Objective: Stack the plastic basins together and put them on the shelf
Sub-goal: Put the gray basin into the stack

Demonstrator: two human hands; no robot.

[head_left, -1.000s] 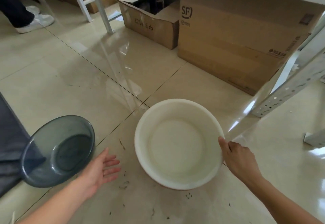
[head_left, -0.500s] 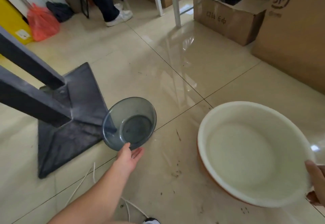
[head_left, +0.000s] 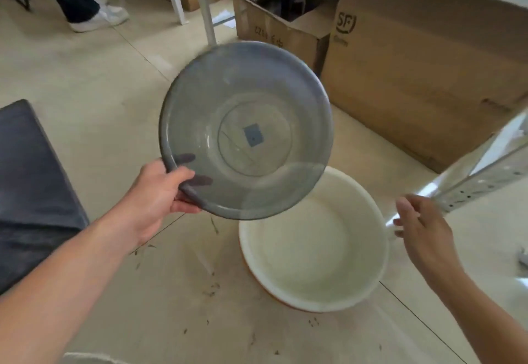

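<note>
Tiled floor (head_left: 100,83) carries the white basin (head_left: 314,243), mouth up. Left hand (head_left: 160,192) pinches the grey basin (head_left: 245,129) by its rim, raised just up-left of the white one and overlapping its far rim. Right hand (head_left: 423,232) hangs open beside the white rim.

grey basin (head_left: 245,132), gripped at its rim: translucent smooth plastic
white basin (head_left: 313,252), below grip: opaque glossy plastic
floor tiles (head_left: 85,83): glossy
boxes (head_left: 414,77): matt cardboard
</note>
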